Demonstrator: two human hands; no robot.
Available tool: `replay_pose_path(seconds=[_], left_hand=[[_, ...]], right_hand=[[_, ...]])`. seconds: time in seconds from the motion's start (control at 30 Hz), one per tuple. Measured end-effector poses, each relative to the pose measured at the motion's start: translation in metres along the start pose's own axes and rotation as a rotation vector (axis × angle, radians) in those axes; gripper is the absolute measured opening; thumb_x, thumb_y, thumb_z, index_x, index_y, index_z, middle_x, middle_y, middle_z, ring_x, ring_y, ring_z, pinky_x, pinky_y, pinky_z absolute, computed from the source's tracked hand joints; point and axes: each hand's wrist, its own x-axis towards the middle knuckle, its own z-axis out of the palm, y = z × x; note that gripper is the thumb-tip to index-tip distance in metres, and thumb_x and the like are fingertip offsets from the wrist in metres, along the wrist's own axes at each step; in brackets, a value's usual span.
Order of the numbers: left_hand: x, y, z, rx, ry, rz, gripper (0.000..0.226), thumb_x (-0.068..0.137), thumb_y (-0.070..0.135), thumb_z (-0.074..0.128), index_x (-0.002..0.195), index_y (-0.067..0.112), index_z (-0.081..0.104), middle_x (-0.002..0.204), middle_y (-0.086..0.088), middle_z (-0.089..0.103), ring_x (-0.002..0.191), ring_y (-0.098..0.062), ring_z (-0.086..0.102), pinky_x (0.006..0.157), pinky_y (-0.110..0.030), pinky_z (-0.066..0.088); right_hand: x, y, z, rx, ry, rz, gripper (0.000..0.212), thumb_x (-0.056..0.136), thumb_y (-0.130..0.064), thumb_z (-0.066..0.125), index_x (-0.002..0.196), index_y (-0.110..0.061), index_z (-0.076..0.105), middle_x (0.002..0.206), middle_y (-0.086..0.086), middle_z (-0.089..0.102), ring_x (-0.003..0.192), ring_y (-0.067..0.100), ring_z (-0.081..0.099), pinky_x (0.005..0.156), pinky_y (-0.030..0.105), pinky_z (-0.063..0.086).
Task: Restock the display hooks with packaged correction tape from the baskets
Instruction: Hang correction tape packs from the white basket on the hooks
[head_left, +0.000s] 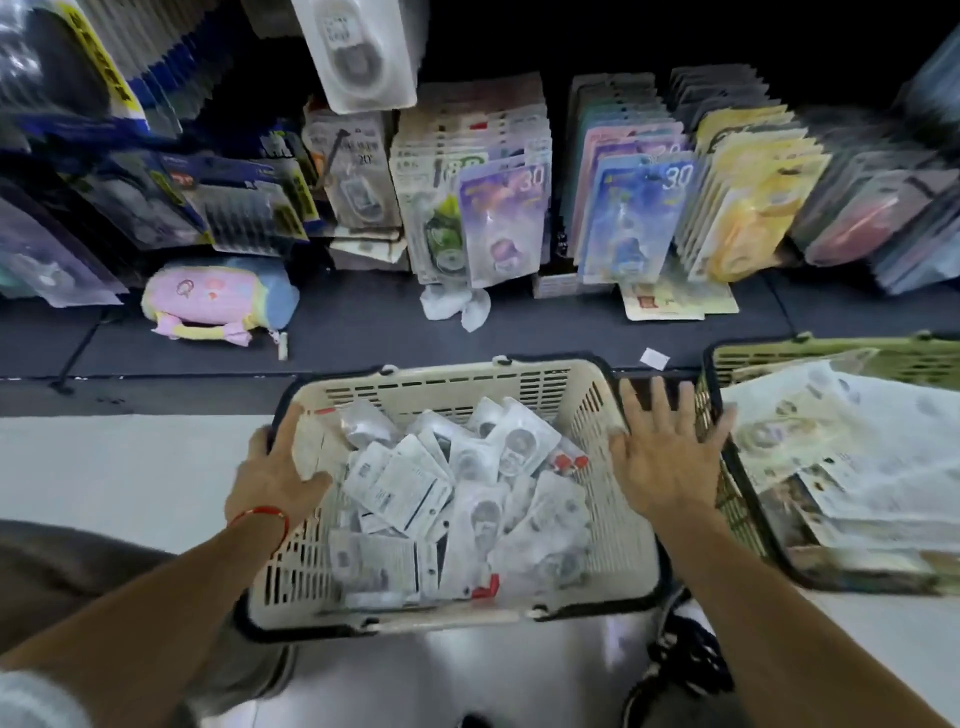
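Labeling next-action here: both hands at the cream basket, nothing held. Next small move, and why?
Probably: the right hand drops into the cream slotted plastic basket and pinches one white correction tape packet. It hovers open over the right rim holding nothing, the left hand already grips the left rim, and packets lie loose inside.

A pastel plush pouch (221, 300), pink with yellow and blue, lies on the dark shelf base (363, 332) at left of centre. A crumpled white wrapper (462, 306) sits further right, and a small white paper scrap (654, 358) lies toward the right. Pale floor (114, 467) fills the lower left. A dark shoe (675, 660) shows at lower right.
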Motion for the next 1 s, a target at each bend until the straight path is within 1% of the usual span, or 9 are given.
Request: replay_pose_path(seconds=[0.27,0.33,0.43,0.5,0.57,0.67,0.73,0.87,1.0], left_hand=[[-0.026,0.070,0.041,-0.025,0.097,0.133,0.092,0.091,0.030,0.068,0.164,0.043,0.013,0.165,-0.006,0.029,0.119,-0.045,0.058,0.085,-0.056,0.057],[-0.028,0.074,0.047,-0.045,0.112,0.162,0.091,0.090,0.030,0.069,0.163,0.041,0.016,0.167,-0.007,0.028,0.126,-0.043,0.055,0.090,-0.056,0.056],[-0.027,0.066,0.050,-0.136,0.129,0.198,0.087,0.090,0.023,0.072,0.162,0.033,0.025,0.169,-0.009,0.026,0.145,-0.038,0.039,0.110,-0.056,0.045],[-0.032,0.064,0.050,-0.135,0.114,0.235,0.083,0.089,0.021,0.074,0.161,0.027,0.032,0.169,-0.015,0.023,0.151,-0.039,0.029,0.119,-0.056,0.036],[-0.042,0.064,0.050,-0.031,0.129,0.291,0.080,0.088,0.022,0.075,0.159,0.020,0.037,0.170,-0.022,0.020,0.154,-0.042,0.022,0.124,-0.058,0.029],[-0.063,0.067,0.059,0.237,0.163,0.502,0.078,0.087,0.025,0.077,0.157,0.015,0.043,0.170,-0.023,0.022,0.158,-0.043,0.016,0.127,-0.061,0.015],[-0.076,0.075,0.068,0.274,0.125,0.573,0.080,0.087,0.027,0.076,0.158,0.017,0.041,0.171,-0.018,0.022,0.160,-0.039,0.014,0.128,-0.062,0.012],[-0.093,0.103,0.083,0.052,-0.015,0.561,0.075,0.090,0.022,0.073,0.158,0.017,0.041,0.170,-0.011,0.027,0.158,-0.032,0.016,0.130,-0.050,0.019],[-0.100,0.124,0.090,-0.111,-0.163,0.552,0.062,0.092,0.014,0.068,0.151,0.016,0.050,0.156,-0.009,0.046,0.149,-0.025,0.033,0.122,-0.032,0.026]], right_hand=[[0.009,0.075,-0.003,-0.180,0.012,0.133,0.067,0.105,-0.058,0.004,0.167,-0.035,0.001,0.176,0.012,0.005,0.161,0.041,0.001,0.120,0.077,0.000],[0.010,0.081,-0.003,-0.173,-0.009,0.138,0.066,0.106,-0.057,0.006,0.168,-0.035,0.001,0.176,0.013,0.004,0.161,0.041,0.004,0.121,0.077,0.000],[0.012,0.079,0.000,-0.212,-0.005,0.118,0.066,0.108,-0.050,0.013,0.168,-0.025,0.001,0.176,0.014,0.004,0.162,0.037,0.003,0.121,0.077,-0.002],[0.011,0.071,0.001,-0.232,0.077,-0.057,0.067,0.108,-0.041,0.031,0.167,-0.016,0.013,0.175,0.013,0.013,0.163,0.032,0.007,0.121,0.074,-0.007],[0.008,0.058,0.007,-0.165,0.095,-0.409,0.059,0.102,-0.029,0.055,0.157,-0.016,0.041,0.163,0.011,0.041,0.156,0.028,0.029,0.128,0.065,0.006],[-0.004,0.034,0.013,-0.069,-0.266,-0.674,0.051,0.097,-0.040,0.066,0.144,-0.029,0.053,0.149,0.001,0.055,0.139,0.024,0.046,0.121,0.046,0.032],[-0.010,0.020,0.023,-0.141,-0.392,-0.682,0.051,0.095,-0.044,0.069,0.142,-0.031,0.054,0.146,-0.002,0.055,0.136,0.024,0.048,0.118,0.045,0.032],[-0.013,0.005,0.022,-0.049,-0.347,-0.589,0.026,0.096,-0.027,0.072,0.121,-0.033,0.072,0.128,-0.003,0.066,0.121,0.021,0.058,0.110,0.040,0.038],[-0.018,0.012,0.022,-0.048,-0.326,-0.549,0.025,0.098,-0.012,0.065,0.120,-0.023,0.069,0.125,0.001,0.062,0.112,0.021,0.057,0.097,0.035,0.046]])
